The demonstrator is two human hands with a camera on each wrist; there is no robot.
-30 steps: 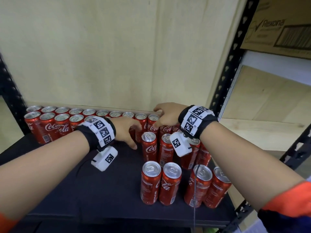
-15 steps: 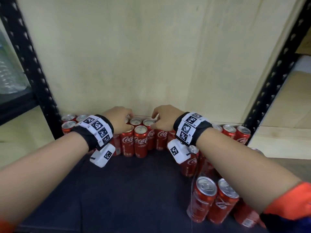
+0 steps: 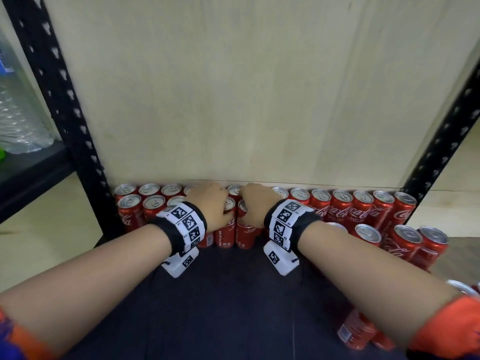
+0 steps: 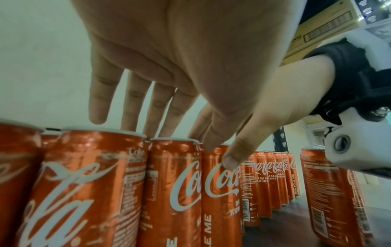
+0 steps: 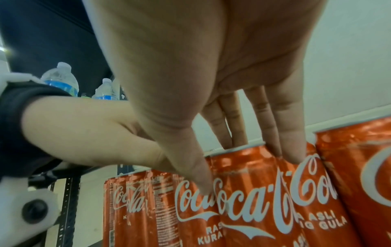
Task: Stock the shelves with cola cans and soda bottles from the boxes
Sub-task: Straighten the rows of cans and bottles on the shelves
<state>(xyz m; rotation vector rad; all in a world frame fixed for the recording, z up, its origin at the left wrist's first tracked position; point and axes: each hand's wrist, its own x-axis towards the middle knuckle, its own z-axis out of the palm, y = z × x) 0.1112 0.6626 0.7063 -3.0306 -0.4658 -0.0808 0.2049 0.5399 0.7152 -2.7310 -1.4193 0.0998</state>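
Red cola cans stand in two rows along the back of the black shelf (image 3: 228,294). My left hand (image 3: 207,205) reaches over one second-row cola can (image 3: 225,233), fingers behind its top (image 4: 173,140) and thumb (image 4: 209,147) on its front. My right hand (image 3: 257,203) grips the neighbouring cola can (image 3: 245,233) the same way, with its thumb (image 5: 205,187) on the can's front (image 5: 243,200). The two hands almost touch. Both cans stand upright on the shelf.
The back row of cans (image 3: 345,203) runs to the right upright (image 3: 446,126). Several loose cans (image 3: 405,242) stand at the right front. A wooden panel closes the back. Beyond the left upright (image 3: 65,100) are water bottles (image 3: 15,120).
Both hands have moved away from the loose cans on the right to the second row and come close together. The head view has swung to centre on the shelf.
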